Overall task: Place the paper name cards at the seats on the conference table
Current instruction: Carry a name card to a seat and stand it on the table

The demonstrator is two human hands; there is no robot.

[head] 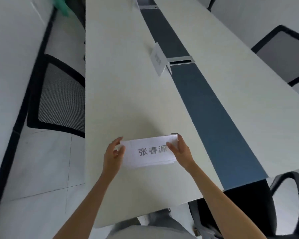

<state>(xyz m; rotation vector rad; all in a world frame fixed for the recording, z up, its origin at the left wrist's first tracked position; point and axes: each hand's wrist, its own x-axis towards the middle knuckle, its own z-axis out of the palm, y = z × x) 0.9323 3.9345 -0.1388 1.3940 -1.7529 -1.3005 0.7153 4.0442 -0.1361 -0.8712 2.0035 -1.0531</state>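
nearest the camera, both forearms reach out over the near end of the conference table. the left hand sits at the left short edge of the paper name card, fingers curled with the thumb and fingertips pinching that edge; the right hand clamps the right short edge, thumb lying over the printed face and fingers wrapped behind. the card is held between them just above the tabletop, or possibly touching it along its lower edge; i cannot tell which. its long axis runs left to right across the person's body, the printed characters facing up toward the camera, and there looks to be more than one sheet or fold in the bundle.

the relation that matters: the card lies crosswise to the table's length, with the blue centre strip just off its right end. both hands are equally close, one at each end, so neither has the advantage.

further along, a standing name card is already set upright beside the strip, next to a metal cable slot. a mesh chair stands at the left side, well apart from the hands, and another chair on the far right. the held card probably needs setting down at this near seat, likely in line with the standing one.
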